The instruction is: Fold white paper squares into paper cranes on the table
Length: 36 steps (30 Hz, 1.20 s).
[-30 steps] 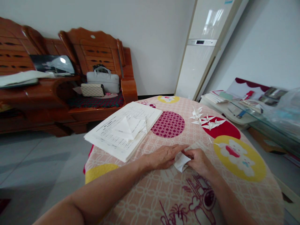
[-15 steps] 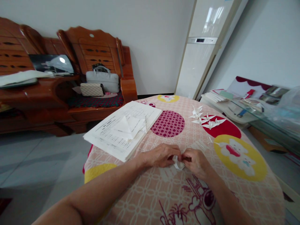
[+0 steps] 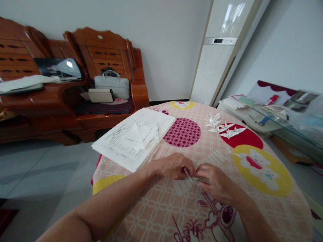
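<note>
Between both hands is a small piece of folded white paper (image 3: 189, 176), held just above the patterned tablecloth (image 3: 151, 205). My left hand (image 3: 176, 166) pinches its left side, thumb and fingers closed. My right hand (image 3: 214, 179) grips the right side with bent fingers and covers much of it. The paper's exact folds are hidden by the fingers. Beyond my right hand, several white paper cranes (image 3: 229, 132) sit at the table's far right. To the left lies a stack of printed sheets (image 3: 121, 148), with folded paper pieces (image 3: 141, 135) on top.
Wooden chairs (image 3: 108, 50) stand beyond the table at left, one bearing a grey bag (image 3: 118, 86) and a quilted purse (image 3: 101, 95). A tall white cabinet-like unit (image 3: 212, 67) stands behind. At right, a glass-topped stand (image 3: 280, 126) holds papers and odds and ends.
My right hand has turned and spread over the paper's right side, hiding more of it. The paper now shows as a thin edge. The view has shifted slightly.
</note>
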Each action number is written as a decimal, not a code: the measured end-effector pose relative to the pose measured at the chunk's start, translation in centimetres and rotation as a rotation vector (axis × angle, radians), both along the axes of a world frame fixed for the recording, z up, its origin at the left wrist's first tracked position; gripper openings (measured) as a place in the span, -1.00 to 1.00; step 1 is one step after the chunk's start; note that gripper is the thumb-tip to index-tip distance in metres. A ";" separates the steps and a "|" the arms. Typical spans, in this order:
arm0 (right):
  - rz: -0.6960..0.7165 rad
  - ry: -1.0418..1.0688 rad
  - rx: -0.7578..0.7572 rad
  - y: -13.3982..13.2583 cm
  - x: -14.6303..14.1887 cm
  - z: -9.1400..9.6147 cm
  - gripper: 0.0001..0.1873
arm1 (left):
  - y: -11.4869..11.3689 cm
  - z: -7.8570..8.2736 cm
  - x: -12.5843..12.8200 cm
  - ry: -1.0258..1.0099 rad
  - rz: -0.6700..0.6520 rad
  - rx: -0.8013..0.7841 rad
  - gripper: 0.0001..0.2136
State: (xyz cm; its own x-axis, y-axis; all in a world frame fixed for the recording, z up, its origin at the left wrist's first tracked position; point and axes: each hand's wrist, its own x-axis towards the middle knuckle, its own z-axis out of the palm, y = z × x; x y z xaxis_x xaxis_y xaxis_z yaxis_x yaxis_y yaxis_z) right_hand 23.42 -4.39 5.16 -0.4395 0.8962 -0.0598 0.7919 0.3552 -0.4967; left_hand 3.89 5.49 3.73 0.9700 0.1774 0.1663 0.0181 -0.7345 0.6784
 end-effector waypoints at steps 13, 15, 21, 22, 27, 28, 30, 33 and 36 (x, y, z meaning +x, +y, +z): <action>-0.033 -0.201 0.163 0.0 -1.6 -2.0 -0.91 | -0.1 0.0 -0.2 -0.044 -0.014 0.083 -0.87; -0.030 -0.222 0.174 0.0 -1.7 -2.1 -0.90 | -0.1 0.0 -0.3 -0.042 -0.007 0.090 -0.88; -0.050 -0.223 0.168 0.2 -1.8 -1.9 -0.87 | -0.2 0.3 -0.4 -0.018 -0.012 0.121 -0.86; -0.050 -0.223 0.156 0.2 -1.7 -1.7 -0.87 | -0.3 0.3 -0.5 -0.010 -0.009 0.140 -0.85; 0.005 -0.200 0.117 0.4 -0.8 -1.3 -0.79 | -0.8 0.4 -0.5 0.054 -0.008 0.282 -0.85; 0.022 -0.185 0.116 0.4 -0.6 -1.3 -0.77 | -0.8 0.5 -0.5 0.065 -0.005 0.309 -0.86; 0.037 -0.145 0.111 0.4 -0.3 -1.2 -0.76 | -0.8 0.5 -0.5 0.079 -0.010 0.347 -0.88; 0.006 -0.081 0.102 0.2 0.0 -0.9 -0.75 | -0.6 0.5 -0.5 0.087 -0.040 0.350 -0.88; -0.054 -0.072 0.112 0.2 0.0 -0.6 -0.78 | -0.4 0.6 -0.6 0.084 -0.033 0.303 -0.92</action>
State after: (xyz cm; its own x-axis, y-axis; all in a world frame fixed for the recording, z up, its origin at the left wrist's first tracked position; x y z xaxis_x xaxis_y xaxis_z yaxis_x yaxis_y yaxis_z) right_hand 23.46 -4.21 4.54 -0.3889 0.9212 0.0124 0.8433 0.3614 -0.3977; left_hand 3.25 5.06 4.28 0.9869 0.1005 0.1258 0.0379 -0.9042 0.4254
